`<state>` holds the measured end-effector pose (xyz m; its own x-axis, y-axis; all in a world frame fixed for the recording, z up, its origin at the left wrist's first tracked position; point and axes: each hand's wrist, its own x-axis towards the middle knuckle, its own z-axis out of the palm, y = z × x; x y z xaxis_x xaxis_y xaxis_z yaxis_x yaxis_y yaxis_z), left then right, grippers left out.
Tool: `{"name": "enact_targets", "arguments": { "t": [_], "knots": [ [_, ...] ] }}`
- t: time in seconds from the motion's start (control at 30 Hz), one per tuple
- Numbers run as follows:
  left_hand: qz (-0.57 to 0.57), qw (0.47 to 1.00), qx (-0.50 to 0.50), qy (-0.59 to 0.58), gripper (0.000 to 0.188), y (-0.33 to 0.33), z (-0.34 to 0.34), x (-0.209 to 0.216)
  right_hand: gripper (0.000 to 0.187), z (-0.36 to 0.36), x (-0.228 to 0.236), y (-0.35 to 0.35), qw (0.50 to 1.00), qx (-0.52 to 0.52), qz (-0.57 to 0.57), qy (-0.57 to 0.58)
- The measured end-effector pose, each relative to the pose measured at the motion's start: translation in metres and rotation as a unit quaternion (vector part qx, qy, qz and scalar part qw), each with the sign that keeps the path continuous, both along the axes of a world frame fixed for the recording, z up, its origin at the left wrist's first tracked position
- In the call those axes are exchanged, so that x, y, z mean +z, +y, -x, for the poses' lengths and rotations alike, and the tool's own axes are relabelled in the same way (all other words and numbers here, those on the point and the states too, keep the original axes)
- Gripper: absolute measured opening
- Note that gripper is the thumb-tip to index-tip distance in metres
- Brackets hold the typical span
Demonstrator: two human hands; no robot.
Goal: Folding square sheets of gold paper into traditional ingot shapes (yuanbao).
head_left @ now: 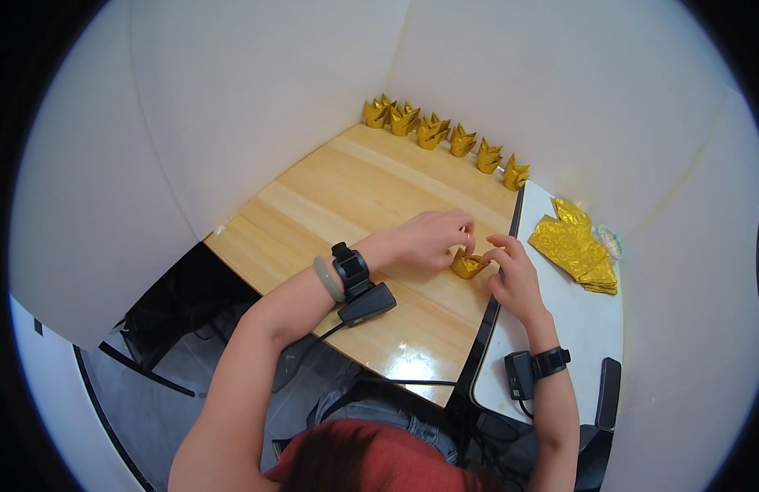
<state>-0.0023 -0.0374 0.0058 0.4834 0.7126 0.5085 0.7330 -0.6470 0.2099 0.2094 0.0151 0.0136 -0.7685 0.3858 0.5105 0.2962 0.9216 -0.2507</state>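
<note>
A small folded gold foil paper cup [464, 266] with pointed tips rests on the wooden table near its right edge, between my two hands. My left hand [433, 238] reaches over from the left, its fingers bent down and pinching at the cup's upper left rim. From the right, my right hand [515, 275] has curled fingers at the cup's other side, with the forefinger raised a little. The fingertips partly cover the foil, so the exact grip is hard to see.
Several finished-looking gold foil cups [433, 131] stand in a row along the wall at the table's far edge. On the white side table [511, 344] lie flat gold foil sheets [572, 246], a crumpled clear wrapper [609, 242] and a dark slim device [609, 394]. White walls enclose the tables.
</note>
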Motion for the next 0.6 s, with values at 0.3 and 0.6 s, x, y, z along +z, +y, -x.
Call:
{"name": "enact_targets", "arguments": {
  "t": [0.3, 0.6],
  "knots": [
    [0.024, 1.000, 0.015, -0.007, 0.011, 0.005, 0.005, -0.001, 0.032, -0.002, -0.001, 0.009, 0.999, 0.004, -0.037, -0.022],
    [0.071, 0.990, 0.109, -0.053, 0.010, 0.079, 0.066, 0.026, 0.039, 0.001, -0.018, 0.042, 0.983, -0.074, 0.157, 0.053]
  ]
}}
